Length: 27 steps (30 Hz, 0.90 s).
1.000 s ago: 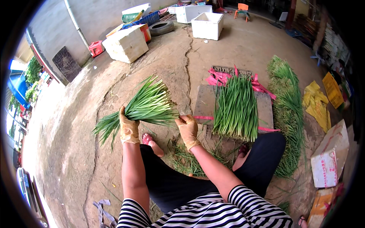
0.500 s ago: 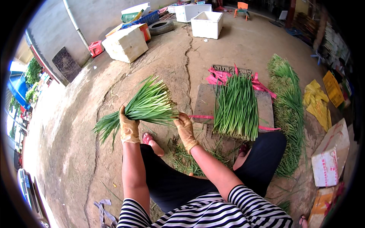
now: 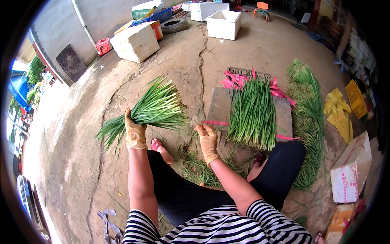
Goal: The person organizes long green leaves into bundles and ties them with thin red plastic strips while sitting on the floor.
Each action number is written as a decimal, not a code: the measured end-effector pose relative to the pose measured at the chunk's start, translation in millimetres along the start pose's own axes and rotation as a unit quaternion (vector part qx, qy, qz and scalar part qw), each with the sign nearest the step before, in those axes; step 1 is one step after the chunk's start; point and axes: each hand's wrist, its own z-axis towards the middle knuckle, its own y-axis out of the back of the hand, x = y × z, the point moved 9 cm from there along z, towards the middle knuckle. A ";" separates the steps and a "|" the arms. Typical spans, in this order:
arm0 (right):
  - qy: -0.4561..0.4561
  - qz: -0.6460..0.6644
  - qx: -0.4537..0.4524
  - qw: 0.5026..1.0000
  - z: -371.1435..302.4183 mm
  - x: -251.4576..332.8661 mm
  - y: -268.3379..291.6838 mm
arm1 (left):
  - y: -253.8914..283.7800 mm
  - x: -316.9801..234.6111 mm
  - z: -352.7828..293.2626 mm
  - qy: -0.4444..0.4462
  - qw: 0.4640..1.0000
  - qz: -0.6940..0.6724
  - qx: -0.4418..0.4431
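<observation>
Chive bunch [image 3: 160, 105]: held up on the person's left, above the concrete floor [image 3: 73, 162]; the pale cut ends fan toward the upper right, the green tips droop to the lower left.
Left hand [image 3: 135, 132]: gloved, closed round the leafy part of the bunch, with the thumb uppermost.
Right hand [image 3: 208, 140]: gloved, just beyond the cut ends and apart from them; fingers curled in, thumb and fingertips close together; whether a thin stalk is between them cannot be told.
Chive stack [image 3: 252, 114]: 1 thick layer lying on a flat board [image 3: 220, 107], right of the right hand, cut ends toward the person.
Pink ribbon [image 3: 215, 123]: 1 strip runs under the stack, an end showing on each side; more lies tangled behind.
Chive heap [image 3: 308, 130]: long pile on the floor, right of the board.
Trimmings [image 3: 199, 171]: scattered between the person's 2 feet.
Yellow cloth [image 3: 338, 114]: crumpled, right of the heap.
White foam box [image 3: 223, 26]: open-topped, well beyond the board.
Tyre [image 3: 174, 25]: flat on the floor, left of that box.
</observation>
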 end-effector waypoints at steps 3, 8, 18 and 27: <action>0.111 -0.196 0.001 0.974 5.6 21.2 -26.1 | 3.0 0.8 8.7 0.008 1.000 -0.014 0.016; 0.025 -0.161 0.004 0.987 15.1 -2.6 -33.7 | -3.8 15.0 7.5 0.023 1.000 0.007 0.017; 0.068 -0.090 -0.036 0.993 -9.5 12.9 -19.9 | 5.0 19.9 14.2 0.039 0.999 0.003 0.038; 0.143 -0.252 -0.047 0.956 3.0 28.8 -24.3 | 2.8 16.7 20.8 0.009 0.997 0.008 0.082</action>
